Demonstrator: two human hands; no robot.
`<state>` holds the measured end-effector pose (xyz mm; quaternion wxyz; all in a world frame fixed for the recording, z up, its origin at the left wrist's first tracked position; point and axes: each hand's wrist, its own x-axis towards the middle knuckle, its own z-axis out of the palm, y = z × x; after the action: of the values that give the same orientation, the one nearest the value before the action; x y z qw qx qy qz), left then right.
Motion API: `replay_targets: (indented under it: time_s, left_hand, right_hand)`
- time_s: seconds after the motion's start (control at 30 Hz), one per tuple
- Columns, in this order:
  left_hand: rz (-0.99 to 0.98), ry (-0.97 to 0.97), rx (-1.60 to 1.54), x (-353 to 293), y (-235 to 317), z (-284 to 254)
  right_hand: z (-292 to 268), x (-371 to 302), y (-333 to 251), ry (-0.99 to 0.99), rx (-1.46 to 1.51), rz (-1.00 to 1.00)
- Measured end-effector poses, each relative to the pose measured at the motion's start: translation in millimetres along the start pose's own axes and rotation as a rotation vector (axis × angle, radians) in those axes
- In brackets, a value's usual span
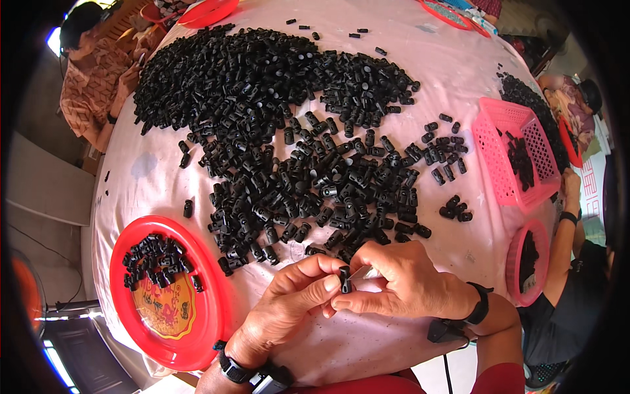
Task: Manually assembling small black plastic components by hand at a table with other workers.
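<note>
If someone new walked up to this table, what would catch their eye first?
Most likely the huge heap of small black plastic parts across the pink table. Next, the left hand and right hand pinching one black part at the near edge, and the red plate at left.

My tabletop (453, 65) is round, under a pale pink cloth. A big heap of black parts (289, 131) spreads from its far left edge across the middle toward my near edge, with strays beside it. At the near left edge sits a red plate (197, 295) with a few parts on it. At the right edge stands a pink basket (499, 164) holding parts, and nearer me a round pink basket (515, 262). More red plates (203, 13) lie at the far edge.
</note>
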<state>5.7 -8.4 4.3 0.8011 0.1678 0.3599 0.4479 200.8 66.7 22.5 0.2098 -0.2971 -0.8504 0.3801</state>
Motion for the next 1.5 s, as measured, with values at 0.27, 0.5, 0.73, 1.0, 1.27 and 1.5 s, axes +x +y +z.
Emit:
replay_targets:
  time_s: [0.27,0.5,0.73,1.0,1.27,1.5]
  left_hand:
    - [0.014,0.004,0.045,1.2,-1.6,-1.5]
    - [0.025,-0.016,0.072,1.8,-1.5,-0.6]
    - [-0.013,0.004,0.108,0.4,0.0,2.1]
    - [0.021,0.027,0.075,1.2,-3.0,2.6]
    - [0.007,-0.003,0.144,2.0,-4.2,-2.5]
    - [0.024,-0.019,0.146,1.3,-1.0,1.2]
  right_hand:
    - [4.5,0.0,2.9,0.035,-0.052,-0.035]
    - [7.2,-1.4,8.3,0.056,-0.125,-0.071]
    - [8.0,-3.2,10.6,0.078,-0.203,-0.092]
    - [5.5,-1.5,8.3,0.107,-0.231,-0.106]
    - [5.7,-2.0,7.7,0.124,-0.272,-0.116]
    - [6.0,-2.3,8.2,0.137,-0.32,-0.132]
